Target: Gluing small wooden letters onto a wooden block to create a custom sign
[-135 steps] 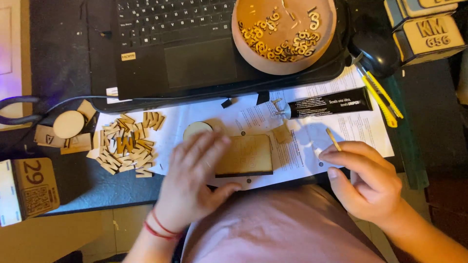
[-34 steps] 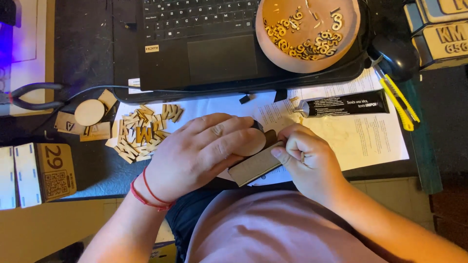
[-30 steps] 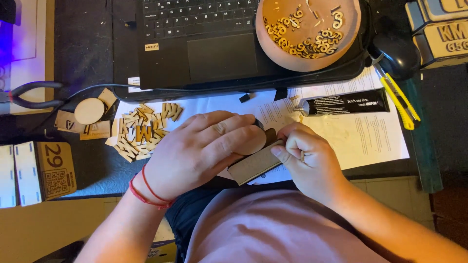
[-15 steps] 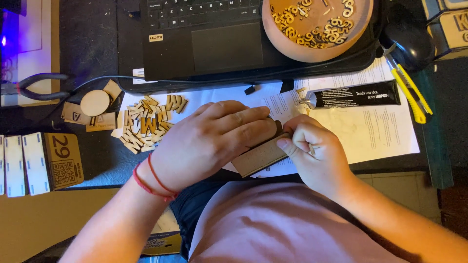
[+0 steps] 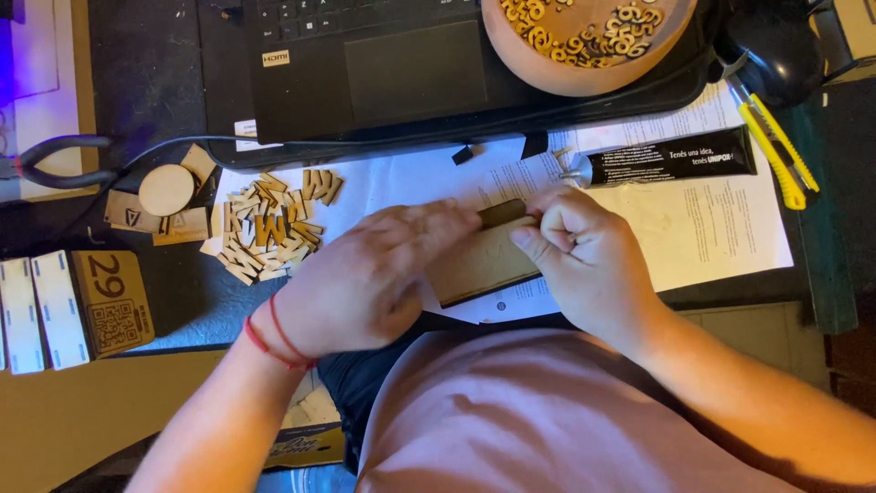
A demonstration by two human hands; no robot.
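A long black glue tube [image 5: 671, 157] with white lettering lies on white printed paper sheets [image 5: 721, 228] right of centre. At the left edge sit a brown cardboard box [image 5: 114, 301] with a square code and two white boxes [image 5: 36, 313]. A small white label [image 5: 275, 58] marks the black laptop [image 5: 411, 73] at the top.

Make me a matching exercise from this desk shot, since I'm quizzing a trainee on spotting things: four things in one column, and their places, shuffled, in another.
Things:
1. wooden panel
2. pile of wooden letters
3. black glue tube
4. round bowl of cut-out pieces

Places:
A. lying on the printed paper, beyond the right hand
B. resting on the laptop
C. between the left hand and the right hand
D. on the desk beyond the left hand, beside a wooden disc

Pairs: 1-C, 2-D, 3-A, 4-B
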